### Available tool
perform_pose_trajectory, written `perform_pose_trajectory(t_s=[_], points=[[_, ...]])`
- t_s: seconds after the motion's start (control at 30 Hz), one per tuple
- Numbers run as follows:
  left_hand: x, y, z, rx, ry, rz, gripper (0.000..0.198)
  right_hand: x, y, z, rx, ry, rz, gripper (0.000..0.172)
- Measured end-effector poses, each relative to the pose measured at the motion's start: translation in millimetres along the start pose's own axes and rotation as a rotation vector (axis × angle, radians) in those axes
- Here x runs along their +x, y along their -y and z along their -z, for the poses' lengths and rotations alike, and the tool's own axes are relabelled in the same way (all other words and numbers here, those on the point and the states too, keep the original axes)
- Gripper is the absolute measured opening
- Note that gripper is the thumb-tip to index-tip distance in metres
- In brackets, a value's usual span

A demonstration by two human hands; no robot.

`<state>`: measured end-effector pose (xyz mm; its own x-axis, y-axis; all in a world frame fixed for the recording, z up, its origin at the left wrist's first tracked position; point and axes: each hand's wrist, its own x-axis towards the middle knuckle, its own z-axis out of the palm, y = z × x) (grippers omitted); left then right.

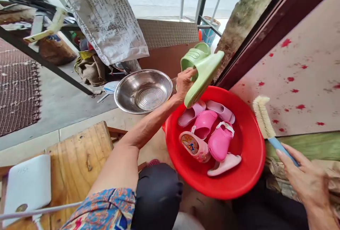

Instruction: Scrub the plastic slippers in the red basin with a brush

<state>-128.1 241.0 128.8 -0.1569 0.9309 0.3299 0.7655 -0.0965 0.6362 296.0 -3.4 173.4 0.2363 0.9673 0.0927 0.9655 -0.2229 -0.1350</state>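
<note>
- A pair of pale green moulded foam slide sandals [204,67] is held in the air, sole edge outward, above the far rim of the basin and in front of the doorway.
- The sandals are judged light, springy and thick-soled. They would probably be slippery if wet, so the strap arch or the sole edge would offer the surest hold.
- The left hand [184,83] is closed on them, with the fingers curled over the sole edge near the strap.
- Directly below, a round red plastic basin [255,168] is seen, tilted toward the person. Several small pink rubber children's shoes [209,136] are heaped in it.
- A cream-bristled scrubbing brush with a blue handle [263,117] is held beside the basin's right rim.
- The right hand [305,178] is wrapped loosely round the handle's end, with the fingers fairly straight.
- A shiny stainless-steel bowl [143,90] stands on the floor just left of the basin.
- A pale wooden stool [79,155] is seen nearer the person.
</note>
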Motion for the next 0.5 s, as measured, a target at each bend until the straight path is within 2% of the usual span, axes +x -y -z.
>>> perform_pose_trajectory(t_s=[0.13,0.27,0.4,0.5], points=[[-28,-53,-28.2,-0.104,0.314,-0.102,0.038,19,17,0,0.182,-0.127,-0.148,0.065],[-56,-96,-62.5,-0.118,0.567,-0.169,0.039,37,11,-14,0.208,-0.18,-0.145,0.063],[-102,-135,-84.5,-0.01,0.723,-0.278,0.033,41,-7,-31,0.113,-0.049,-0.148,0.054],[-151,-147,-96.8,0.067,0.74,-0.311,0.035,34,-13,-38,0.036,0.095,-0.128,0.048]])
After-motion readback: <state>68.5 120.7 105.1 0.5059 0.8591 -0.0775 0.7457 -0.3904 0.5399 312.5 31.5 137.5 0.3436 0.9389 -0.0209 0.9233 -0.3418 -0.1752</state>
